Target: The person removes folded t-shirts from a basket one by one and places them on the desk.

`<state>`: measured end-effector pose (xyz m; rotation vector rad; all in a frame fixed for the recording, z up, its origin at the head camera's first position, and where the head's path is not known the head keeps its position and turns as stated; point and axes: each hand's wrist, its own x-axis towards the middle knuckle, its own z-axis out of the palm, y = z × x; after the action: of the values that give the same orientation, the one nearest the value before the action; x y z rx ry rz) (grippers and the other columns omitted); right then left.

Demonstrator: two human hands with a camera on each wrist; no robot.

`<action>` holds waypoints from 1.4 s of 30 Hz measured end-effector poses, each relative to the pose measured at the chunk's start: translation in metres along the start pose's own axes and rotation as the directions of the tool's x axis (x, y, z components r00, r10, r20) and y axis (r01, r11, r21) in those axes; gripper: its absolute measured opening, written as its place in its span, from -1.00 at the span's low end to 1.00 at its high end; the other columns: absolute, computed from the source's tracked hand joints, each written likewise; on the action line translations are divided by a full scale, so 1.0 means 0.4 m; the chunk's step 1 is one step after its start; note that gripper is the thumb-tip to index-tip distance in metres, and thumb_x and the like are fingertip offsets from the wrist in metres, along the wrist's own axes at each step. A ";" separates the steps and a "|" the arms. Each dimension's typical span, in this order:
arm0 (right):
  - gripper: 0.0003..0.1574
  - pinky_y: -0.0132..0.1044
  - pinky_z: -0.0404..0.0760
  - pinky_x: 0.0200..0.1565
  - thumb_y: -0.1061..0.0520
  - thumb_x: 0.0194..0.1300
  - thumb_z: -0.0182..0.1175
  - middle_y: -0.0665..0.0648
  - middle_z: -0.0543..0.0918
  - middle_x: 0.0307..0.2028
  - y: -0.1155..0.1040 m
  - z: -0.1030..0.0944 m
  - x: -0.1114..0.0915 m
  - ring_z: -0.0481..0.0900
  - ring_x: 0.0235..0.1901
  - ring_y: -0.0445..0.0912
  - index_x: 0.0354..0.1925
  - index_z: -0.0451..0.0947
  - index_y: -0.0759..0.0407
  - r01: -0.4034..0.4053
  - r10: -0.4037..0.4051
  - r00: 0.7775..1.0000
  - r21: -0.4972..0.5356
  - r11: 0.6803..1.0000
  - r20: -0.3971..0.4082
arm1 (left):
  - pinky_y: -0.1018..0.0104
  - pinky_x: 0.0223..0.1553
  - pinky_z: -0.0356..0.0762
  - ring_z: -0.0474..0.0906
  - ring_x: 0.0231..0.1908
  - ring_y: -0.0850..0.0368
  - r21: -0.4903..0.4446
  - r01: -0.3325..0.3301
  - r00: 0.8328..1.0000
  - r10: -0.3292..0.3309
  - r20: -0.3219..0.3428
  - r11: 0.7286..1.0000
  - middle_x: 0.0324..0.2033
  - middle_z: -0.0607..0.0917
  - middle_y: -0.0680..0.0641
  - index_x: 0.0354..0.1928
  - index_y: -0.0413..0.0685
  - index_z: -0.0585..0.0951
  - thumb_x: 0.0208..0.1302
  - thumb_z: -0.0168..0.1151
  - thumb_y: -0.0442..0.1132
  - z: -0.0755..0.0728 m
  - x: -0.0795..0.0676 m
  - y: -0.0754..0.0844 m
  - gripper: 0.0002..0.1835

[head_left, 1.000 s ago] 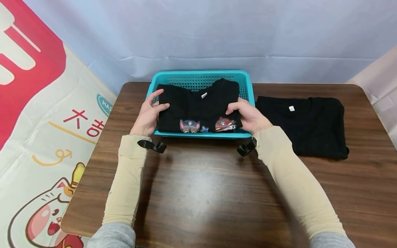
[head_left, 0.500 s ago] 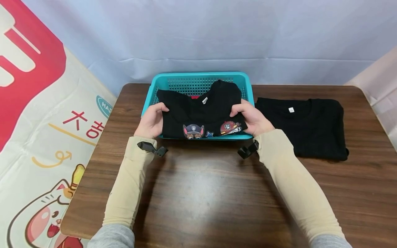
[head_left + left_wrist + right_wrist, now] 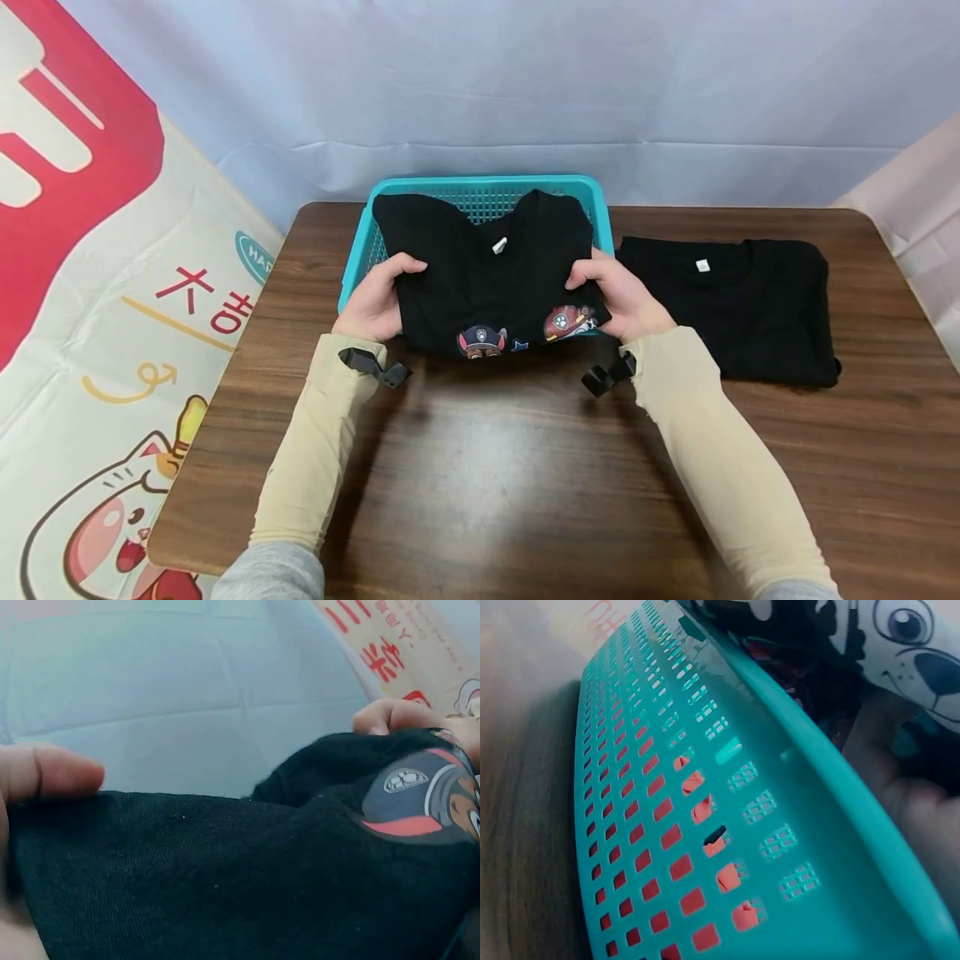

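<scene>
A folded black T-shirt [image 3: 465, 267] with a white neck label and printed cartoon dogs is held over the teal basket [image 3: 487, 183]. My left hand [image 3: 375, 302] grips its left edge, the thumb [image 3: 67, 771] lying on top of the cloth in the left wrist view. At the opposite edge, my right hand [image 3: 621, 296] pinches the fabric, thumb uppermost. The shirt's lower edge overlaps the basket's near rim in the head view. From the right wrist, the basket's perforated wall [image 3: 855, 900] shows close up, with the right hand's fingers [image 3: 922, 814] under the printed cloth.
Another folded black shirt [image 3: 765, 317] lies on the wooden table [image 3: 480, 483] to the basket's right. Something red [image 3: 694, 901] shows through the basket's holes. A pale curtain [image 3: 480, 92] hangs behind the table, and a printed banner [image 3: 82, 400] stands at the left.
The T-shirt has come up and toward me, its lower edge moving past the basket's near rim. My left hand went from spread fingers to gripping the edge; both hands moved slightly nearer.
</scene>
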<state>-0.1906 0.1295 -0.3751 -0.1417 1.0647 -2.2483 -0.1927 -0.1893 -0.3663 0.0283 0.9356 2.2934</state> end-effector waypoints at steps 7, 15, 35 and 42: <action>-0.70 -0.18 0.68 -0.07 0.23 0.51 -0.14 0.18 0.72 -0.15 -0.008 0.001 -0.033 0.71 -0.15 -0.01 -0.11 0.54 0.30 -0.041 0.017 0.995 0.259 0.965 0.096 | 0.23 -0.07 0.59 0.61 -0.17 0.08 -0.083 -0.042 0.993 0.050 0.106 0.996 -0.16 0.65 -0.07 -0.12 -0.17 0.50 0.51 -0.36 -0.27 0.019 -0.003 -0.020 -0.65; -0.69 -0.17 0.68 -0.07 0.13 0.51 -0.07 0.18 0.73 -0.15 -0.002 0.020 -0.049 0.72 -0.14 0.00 -0.11 0.56 0.29 -0.045 0.007 0.994 0.340 0.939 0.111 | 0.25 -0.11 0.56 0.57 -0.20 0.09 -0.167 -0.106 0.989 0.122 0.088 0.980 -0.20 0.63 -0.05 -0.15 -0.13 0.49 0.50 -0.31 -0.21 0.026 -0.016 -0.023 -0.68; -0.48 -0.22 0.63 0.01 0.18 0.57 -0.33 0.18 0.69 -0.13 0.011 0.015 -0.098 0.66 -0.11 -0.03 -0.12 0.57 0.37 0.030 -0.120 0.960 0.330 0.943 0.255 | 0.29 -0.10 0.56 0.60 -0.18 0.12 -0.137 -0.094 0.985 0.112 0.130 0.986 -0.15 0.67 -0.02 -0.10 -0.09 0.52 0.48 -0.18 -0.16 0.043 -0.049 -0.037 -0.73; -0.46 -0.19 0.62 -0.02 0.37 0.50 -0.40 0.19 0.63 -0.19 0.018 0.009 -0.121 0.61 -0.14 0.00 -0.25 0.56 0.44 0.099 -0.178 0.960 0.332 0.938 0.217 | 0.28 -0.08 0.58 0.63 -0.16 0.12 -0.138 -0.089 0.972 0.117 0.206 0.986 -0.13 0.69 -0.04 -0.07 -0.11 0.53 0.50 -0.17 -0.14 0.043 -0.057 -0.050 -0.70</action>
<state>-0.1475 0.1525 -0.3698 -0.3569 0.5676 -2.4207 -0.1593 -0.1812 -0.3611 0.2689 0.6900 2.3846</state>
